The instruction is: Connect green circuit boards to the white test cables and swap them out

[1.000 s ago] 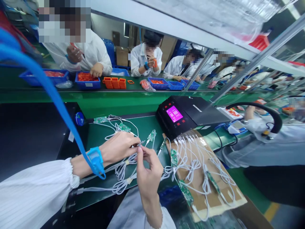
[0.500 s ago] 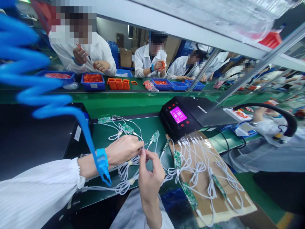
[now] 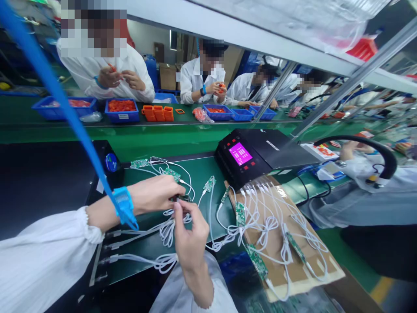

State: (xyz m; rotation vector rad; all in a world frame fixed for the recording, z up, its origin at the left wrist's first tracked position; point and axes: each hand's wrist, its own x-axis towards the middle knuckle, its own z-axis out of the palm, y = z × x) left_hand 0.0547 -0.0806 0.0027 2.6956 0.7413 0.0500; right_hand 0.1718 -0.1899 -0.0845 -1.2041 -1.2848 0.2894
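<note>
My left hand (image 3: 159,193), with a blue wrist strap (image 3: 124,201), is closed over a small dark circuit board (image 3: 185,198). The fingertips of my right hand (image 3: 191,230) pinch at the same spot, meeting my left fingers; what lies exactly between them is partly hidden. Behind my hands, green circuit boards (image 3: 172,174) with white cables rest on the green bench. Another board (image 3: 209,184) lies to the right, joined to a white cable. Bundled white cables (image 3: 167,232) lie beneath and beside my hands.
A black device with a pink screen (image 3: 240,154) stands at centre right, above cardboard (image 3: 273,234) holding cabled boards. A black box (image 3: 48,174) is at left. A blue coiled cord (image 3: 71,117) crosses the left side. Across the line, people handle orange parts near blue bins (image 3: 122,114).
Both hands have moved slightly left in the view, and a dark board now shows at the fingertips. The blue cord has stretched straighter. A co-worker at upper left has brought both hands together.
</note>
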